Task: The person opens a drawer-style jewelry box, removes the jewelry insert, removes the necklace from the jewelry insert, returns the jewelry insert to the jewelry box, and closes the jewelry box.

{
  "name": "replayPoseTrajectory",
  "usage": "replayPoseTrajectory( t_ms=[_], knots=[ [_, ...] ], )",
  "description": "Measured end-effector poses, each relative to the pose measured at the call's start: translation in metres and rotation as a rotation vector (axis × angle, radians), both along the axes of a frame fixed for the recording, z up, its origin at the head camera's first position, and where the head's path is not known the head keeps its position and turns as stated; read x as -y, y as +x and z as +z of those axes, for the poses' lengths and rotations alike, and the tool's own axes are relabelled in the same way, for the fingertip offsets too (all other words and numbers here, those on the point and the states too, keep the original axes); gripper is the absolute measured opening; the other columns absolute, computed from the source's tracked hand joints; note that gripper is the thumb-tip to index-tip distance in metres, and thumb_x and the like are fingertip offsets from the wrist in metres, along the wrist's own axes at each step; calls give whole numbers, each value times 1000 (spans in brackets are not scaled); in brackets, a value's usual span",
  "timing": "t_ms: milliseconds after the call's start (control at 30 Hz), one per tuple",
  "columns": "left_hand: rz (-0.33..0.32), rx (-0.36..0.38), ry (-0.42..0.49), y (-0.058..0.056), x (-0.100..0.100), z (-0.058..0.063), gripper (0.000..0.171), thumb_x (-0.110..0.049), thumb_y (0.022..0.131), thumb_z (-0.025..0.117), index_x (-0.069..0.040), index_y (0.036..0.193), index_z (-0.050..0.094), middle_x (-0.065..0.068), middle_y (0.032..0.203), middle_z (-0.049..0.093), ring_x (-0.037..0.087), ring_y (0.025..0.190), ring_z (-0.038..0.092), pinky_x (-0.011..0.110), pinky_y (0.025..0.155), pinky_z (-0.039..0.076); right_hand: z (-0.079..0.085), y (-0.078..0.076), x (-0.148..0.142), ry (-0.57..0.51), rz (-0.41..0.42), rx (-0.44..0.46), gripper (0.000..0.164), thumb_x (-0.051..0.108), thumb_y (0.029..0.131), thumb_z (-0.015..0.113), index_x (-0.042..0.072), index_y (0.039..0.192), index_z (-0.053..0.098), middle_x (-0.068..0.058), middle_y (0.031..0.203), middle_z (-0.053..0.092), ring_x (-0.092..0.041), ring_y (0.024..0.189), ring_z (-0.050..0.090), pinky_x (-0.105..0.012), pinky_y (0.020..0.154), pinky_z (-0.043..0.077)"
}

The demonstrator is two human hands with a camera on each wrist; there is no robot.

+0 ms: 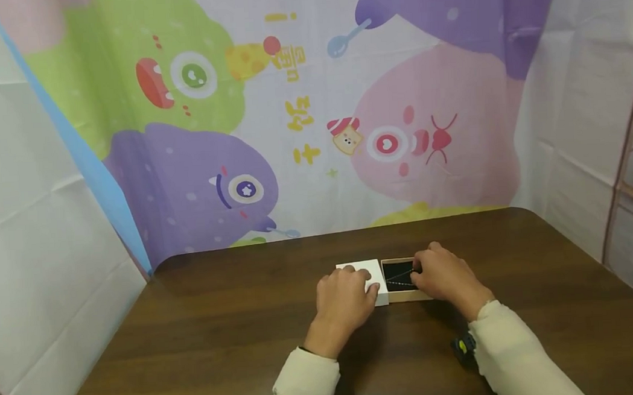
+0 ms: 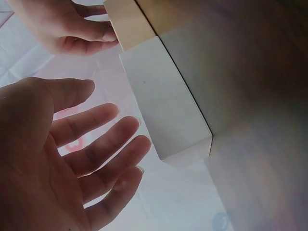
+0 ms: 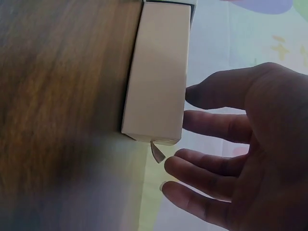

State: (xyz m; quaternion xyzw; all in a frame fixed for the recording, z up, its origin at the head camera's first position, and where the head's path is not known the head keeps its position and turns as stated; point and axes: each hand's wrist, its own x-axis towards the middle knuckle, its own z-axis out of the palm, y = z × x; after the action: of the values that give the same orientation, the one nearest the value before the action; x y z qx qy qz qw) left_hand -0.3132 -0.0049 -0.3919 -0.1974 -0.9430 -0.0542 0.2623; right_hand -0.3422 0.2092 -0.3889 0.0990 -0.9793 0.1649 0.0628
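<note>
A drawer-style gift box stands partly pulled out on the brown table. Its white sleeve [image 1: 360, 266] is on the left, its tan drawer [image 1: 409, 296] on the right. Inside, a thin silver necklace [image 1: 399, 283] lies on black lining in a V. My left hand [image 1: 344, 298] is over the sleeve, its fingers loosely extended along the upper edge in the left wrist view. My right hand [image 1: 445, 277] reaches over the drawer's right end, thumb and index fingertips at the necklace strands. The drawer wall hides those tips in the right wrist view; I cannot tell whether they pinch the chain.
A small ribbon tab [image 3: 157, 153] hangs from the drawer's end. Behind the table [image 1: 221, 324] hangs a cartoon-printed cloth [image 1: 317, 203], with pale sheeting [image 1: 41, 226] on the left side. A dark wrist device [image 1: 463, 348] hangs below the right sleeve cuff.
</note>
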Motion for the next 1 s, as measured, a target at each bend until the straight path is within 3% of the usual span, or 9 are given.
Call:
replayPoseTrajectory(
  t_ms=[133,367,533,700,833,1000],
  knots=[
    [4,1,-2,-1,4,2,20,-40,89,73,-23,96,80,0,85,71,21,76,69,38,58,52,3,-1,3,20,-10,14,20,22,87,70,5,97,73,-12,99,56,-27,84,59,-53,70,51],
    [6,6,0,-1,6,4,20,-41,89,72,-24,97,79,-2,88,72,20,79,70,39,61,53,2,1,7,77,-44,-7,24,25,89,71,6,73,67,-15,93,57,-25,71,55,-50,62,50],
    [-9,23,-5,2,3,3,21,-41,91,71,-24,99,79,-2,90,72,20,81,70,38,62,53,-2,6,6,75,-73,13,28,26,89,75,3,76,69,-18,93,62,-25,67,54,-47,59,49],
    [-14,3,21,7,4,3,20,-40,89,72,-24,97,79,-2,88,72,20,78,69,37,59,52,-7,8,7,43,-96,60,27,26,89,76,2,80,70,-13,89,63,-23,65,52,-44,57,47],
    [-4,4,42,8,7,4,20,-40,89,73,-24,96,80,-2,86,71,20,77,69,37,59,51,-10,6,9,29,-112,95,28,26,89,76,-1,88,69,-10,84,60,-24,66,53,-45,59,48],
    [-10,-4,49,5,9,10,20,-42,90,71,-24,96,79,-3,86,71,20,76,69,37,60,51,-8,-1,8,37,-129,104,28,25,89,76,-2,90,68,-16,92,64,-27,72,58,-49,62,49]
  ],
)
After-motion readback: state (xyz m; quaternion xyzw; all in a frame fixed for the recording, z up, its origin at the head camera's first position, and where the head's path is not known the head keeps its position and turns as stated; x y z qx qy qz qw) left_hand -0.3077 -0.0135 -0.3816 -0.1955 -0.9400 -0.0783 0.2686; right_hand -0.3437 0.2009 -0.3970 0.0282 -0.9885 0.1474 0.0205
